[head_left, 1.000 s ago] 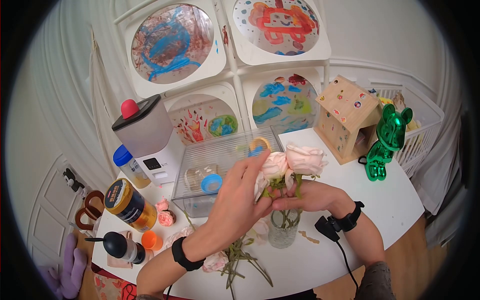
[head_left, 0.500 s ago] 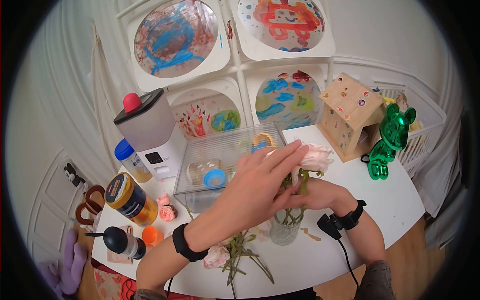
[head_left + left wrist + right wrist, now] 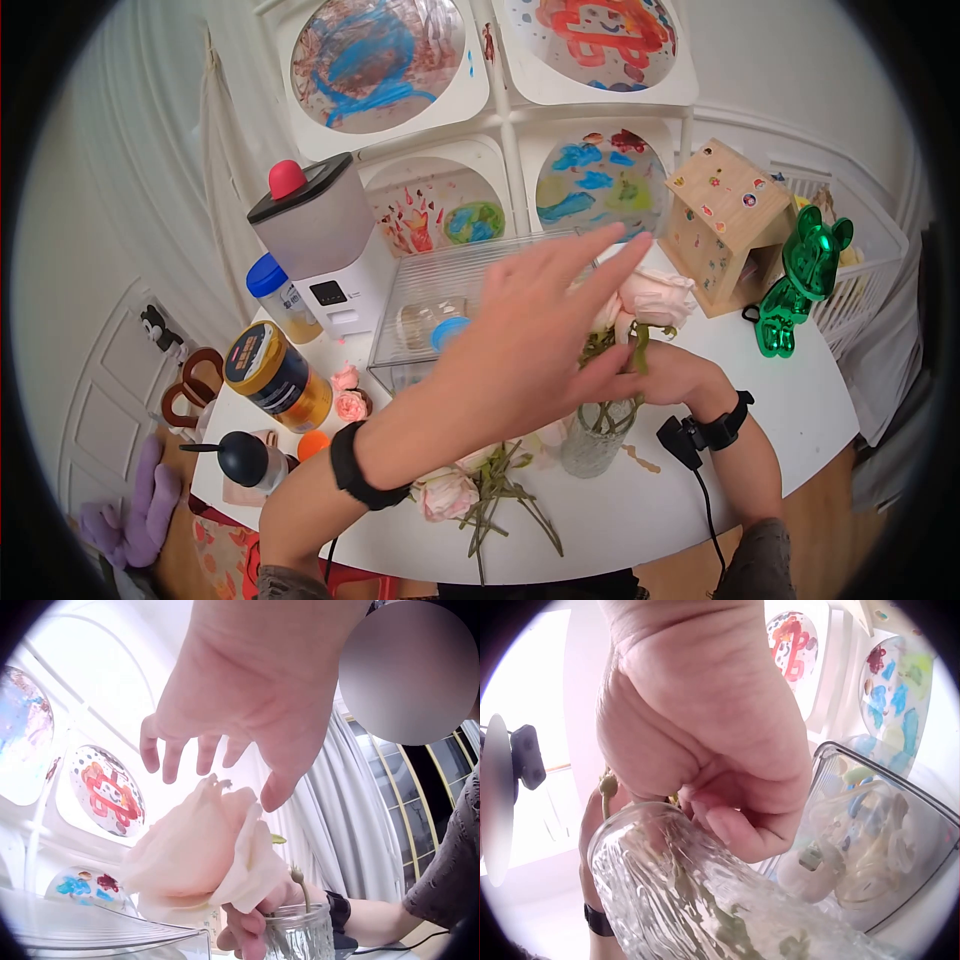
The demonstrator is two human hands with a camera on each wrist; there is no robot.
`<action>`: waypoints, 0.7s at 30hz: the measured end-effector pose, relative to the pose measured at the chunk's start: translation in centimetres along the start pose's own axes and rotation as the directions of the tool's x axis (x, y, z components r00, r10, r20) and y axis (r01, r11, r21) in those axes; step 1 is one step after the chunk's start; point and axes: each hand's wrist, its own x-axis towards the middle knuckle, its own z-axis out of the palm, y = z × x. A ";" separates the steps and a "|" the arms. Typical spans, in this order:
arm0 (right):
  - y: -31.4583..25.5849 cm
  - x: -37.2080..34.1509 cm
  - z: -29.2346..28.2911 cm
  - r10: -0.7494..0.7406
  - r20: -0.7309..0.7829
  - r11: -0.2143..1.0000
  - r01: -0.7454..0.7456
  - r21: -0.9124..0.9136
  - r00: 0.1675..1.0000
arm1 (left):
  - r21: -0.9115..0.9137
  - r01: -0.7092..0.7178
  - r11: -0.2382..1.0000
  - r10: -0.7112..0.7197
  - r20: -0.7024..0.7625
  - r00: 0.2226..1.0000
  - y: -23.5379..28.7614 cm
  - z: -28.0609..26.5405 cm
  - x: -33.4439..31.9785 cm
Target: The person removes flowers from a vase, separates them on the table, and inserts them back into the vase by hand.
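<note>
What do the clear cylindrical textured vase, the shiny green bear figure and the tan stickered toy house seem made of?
Clear textured vase: probably glossy glass, see-through with bright highlights, though plastic is possible.
Green bear figure: mirrored metallic finish with bright reflections; perhaps coated plastic.
Tan toy house: apparently matt wood, given its pale, unglossy panels.

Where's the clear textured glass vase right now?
Head view: right of centre on the white table, the clear textured glass vase stands close below the right hand, with loose green rose stems lying to its left.
</note>
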 end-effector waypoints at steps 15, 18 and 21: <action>1.5 0.5 0.2 -0.142 -0.060 0.970 0.151 0.191 0.988 | 0.017 -0.090 0.996 0.085 0.216 0.973 -1.0 2.9 1.3; 1.4 0.5 0.3 -0.167 -0.130 0.956 0.193 0.220 0.977 | -0.010 -0.091 0.996 0.092 0.140 0.986 -1.2 3.1 1.0; 1.3 0.5 0.3 -0.169 -0.111 0.967 0.187 0.174 0.979 | -0.037 -0.062 0.997 0.065 0.091 0.994 -1.1 3.0 0.5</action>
